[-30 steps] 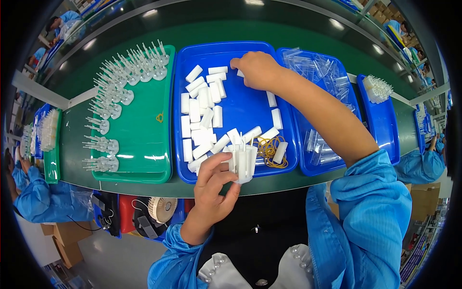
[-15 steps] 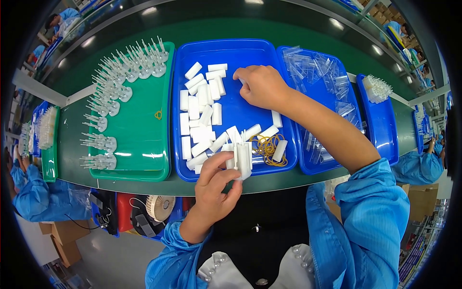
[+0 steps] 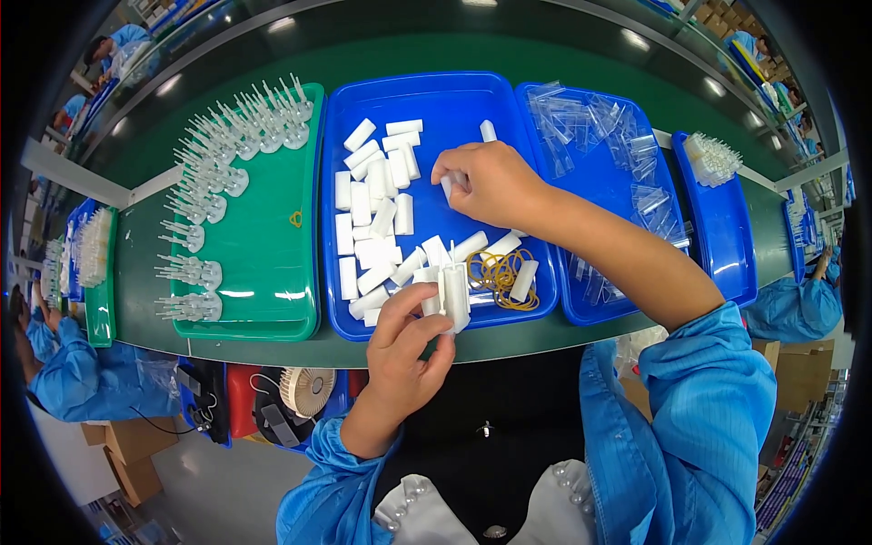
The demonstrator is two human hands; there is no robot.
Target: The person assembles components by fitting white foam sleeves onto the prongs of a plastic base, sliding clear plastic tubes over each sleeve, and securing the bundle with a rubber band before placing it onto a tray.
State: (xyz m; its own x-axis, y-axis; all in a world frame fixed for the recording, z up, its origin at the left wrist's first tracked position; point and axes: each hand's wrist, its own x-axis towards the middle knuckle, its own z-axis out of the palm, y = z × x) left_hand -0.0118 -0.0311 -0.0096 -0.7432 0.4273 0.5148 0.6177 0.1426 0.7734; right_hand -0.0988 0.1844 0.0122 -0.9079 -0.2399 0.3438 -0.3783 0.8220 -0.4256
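Observation:
My left hand [image 3: 409, 350] grips a small bundle of white blocks with thin white rods [image 3: 457, 298] at the near edge of the middle blue tray [image 3: 418, 88]. Over the middle of that tray, my right hand [image 3: 495, 184] is closed around a white block [image 3: 448, 186], which shows partly under the fingers. Just beyond this hand lies a single white block [image 3: 488, 131]. Many more white blocks [image 3: 379, 177] are heaped in the tray's left half. Yellowish rubber bands [image 3: 500, 282] sit tangled near its front right corner, with a few blocks around them.
The green tray [image 3: 250, 272] at left carries a curved row of white multi-pronged pieces [image 3: 232, 136]. At right, a blue tray [image 3: 568, 163] contains clear plastic pieces [image 3: 599, 118]. Farther right, another blue tray [image 3: 722, 222] has a bristly white bundle [image 3: 711, 162]. Co-workers in blue sit at both sides.
My right hand has shifted slightly nearer and now holds a white block. A lone block beyond it has come into view. My left hand keeps its grip almost in place.

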